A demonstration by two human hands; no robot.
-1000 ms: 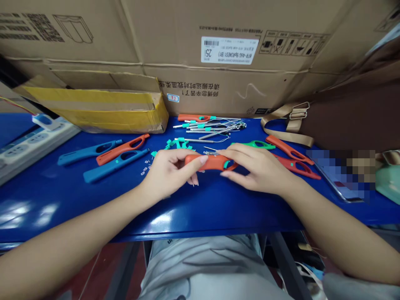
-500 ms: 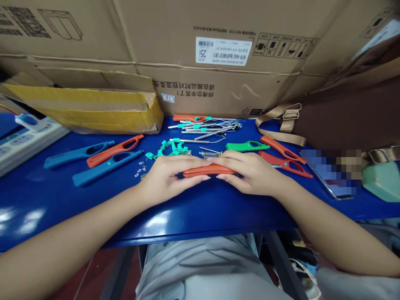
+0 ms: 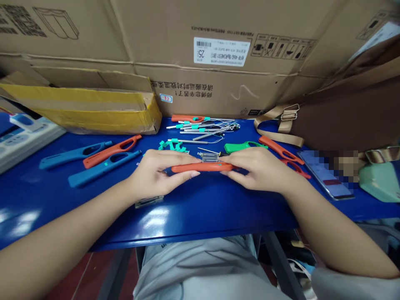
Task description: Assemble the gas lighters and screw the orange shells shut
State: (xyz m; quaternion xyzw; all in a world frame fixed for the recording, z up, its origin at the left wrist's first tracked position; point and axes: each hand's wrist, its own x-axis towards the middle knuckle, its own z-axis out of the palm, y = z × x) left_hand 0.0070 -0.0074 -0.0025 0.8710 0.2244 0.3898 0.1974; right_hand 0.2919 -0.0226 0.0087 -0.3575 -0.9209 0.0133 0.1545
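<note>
Both hands hold one orange plastic lighter shell (image 3: pixel 203 167) edge-up just above the blue table (image 3: pixel 200 208). My left hand (image 3: pixel 153 175) pinches its left end, thumb below and fingers on top. At the other end, my right hand (image 3: pixel 259 168) is closed around the shell. A small metal part (image 3: pixel 208 156) sits right behind the shell, between my hands. A small clear piece (image 3: pixel 149 201) lies on the table under my left wrist.
Two blue shells (image 3: pixel 103 163) and an orange one (image 3: pixel 112 151) lie at left. A green shell (image 3: pixel 242 146), red shells (image 3: pixel 281 151), teal clips (image 3: pixel 171 146) and metal rods with wires (image 3: pixel 203 126) lie behind. Cardboard boxes (image 3: pixel 218 62), a brown bag (image 3: pixel 350 112), a phone (image 3: pixel 325 175) and a power strip (image 3: pixel 21 139) ring the table.
The orange shell has been turned from flat-side-up onto its edge and held lower. My hands stay at its two ends. The clear piece under my left wrist has come into view.
</note>
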